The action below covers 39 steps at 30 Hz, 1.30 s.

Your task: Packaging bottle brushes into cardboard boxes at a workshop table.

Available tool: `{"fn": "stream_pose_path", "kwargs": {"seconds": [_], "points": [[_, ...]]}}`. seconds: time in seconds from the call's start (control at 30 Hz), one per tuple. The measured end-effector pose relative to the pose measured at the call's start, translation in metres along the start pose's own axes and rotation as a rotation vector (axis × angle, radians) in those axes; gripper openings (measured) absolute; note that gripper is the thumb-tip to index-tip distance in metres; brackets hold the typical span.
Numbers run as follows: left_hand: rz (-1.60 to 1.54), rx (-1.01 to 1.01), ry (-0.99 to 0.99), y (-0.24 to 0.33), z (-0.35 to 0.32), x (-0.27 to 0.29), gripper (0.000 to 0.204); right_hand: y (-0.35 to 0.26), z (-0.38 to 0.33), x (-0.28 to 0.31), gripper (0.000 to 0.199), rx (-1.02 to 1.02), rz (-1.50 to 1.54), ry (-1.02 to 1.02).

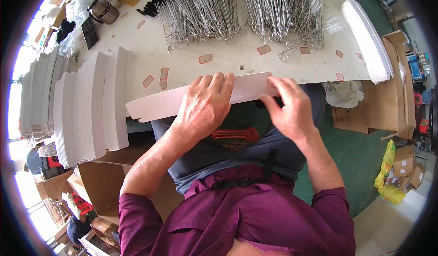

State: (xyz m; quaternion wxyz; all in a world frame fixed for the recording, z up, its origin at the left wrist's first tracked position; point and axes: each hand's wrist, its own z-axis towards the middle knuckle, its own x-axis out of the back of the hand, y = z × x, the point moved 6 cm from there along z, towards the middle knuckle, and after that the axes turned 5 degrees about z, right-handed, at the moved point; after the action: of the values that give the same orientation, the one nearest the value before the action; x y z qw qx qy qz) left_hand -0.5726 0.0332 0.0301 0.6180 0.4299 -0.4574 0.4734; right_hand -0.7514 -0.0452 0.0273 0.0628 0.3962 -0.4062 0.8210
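A long, narrow white cardboard box (157, 101) lies along the table's front edge, slanting up slightly toward the right and partly over my lap. My left hand (206, 101) lies across its middle, fingers close together over the far side and the thumb hidden. At the box's right end my right hand (288, 106) grips the end, its fingers at the far corner and its thumb at the near one. Whether the end flap is folded in cannot be made out.
Stacks of flat white cartons (91, 105) stand at the left, and another stack (367, 39) at the right. Thin metal rods with looped ends (205, 16) lie along the back. A metal flask (104, 11) and a phone (90, 32) sit at the far left. Cardboard boxes (378, 101) flank the table.
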Motion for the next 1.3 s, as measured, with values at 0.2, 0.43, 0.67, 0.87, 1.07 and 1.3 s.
{"fn": "stream_pose_path", "kwargs": {"seconds": [0.2,0.43,0.67,0.87,1.07,1.3], "points": [[0.030,0.016,-0.025,-0.004,-0.009,-0.015,0.070,0.011,-0.014,-0.032,0.043,-0.198,0.275,-0.035],[-0.005,0.013,-0.018,-0.002,-0.016,-0.031,0.067,0.025,-0.015,-0.045,0.033,-0.570,0.767,-0.218],[-0.036,-0.028,0.008,-0.001,-0.016,-0.029,0.067,0.026,-0.016,-0.044,0.033,-0.569,0.866,-0.225],[-0.038,-0.035,0.039,-0.003,-0.015,-0.025,0.065,0.020,-0.011,-0.040,0.037,-0.719,0.995,-0.422],[-0.091,-0.067,0.067,-0.004,-0.017,-0.022,0.067,0.021,-0.010,-0.040,0.040,-0.828,1.282,-0.468],[-0.173,-0.002,-0.052,-0.006,-0.009,-0.012,0.065,0.007,0.001,-0.002,0.054,-0.110,0.143,-0.132]]}}
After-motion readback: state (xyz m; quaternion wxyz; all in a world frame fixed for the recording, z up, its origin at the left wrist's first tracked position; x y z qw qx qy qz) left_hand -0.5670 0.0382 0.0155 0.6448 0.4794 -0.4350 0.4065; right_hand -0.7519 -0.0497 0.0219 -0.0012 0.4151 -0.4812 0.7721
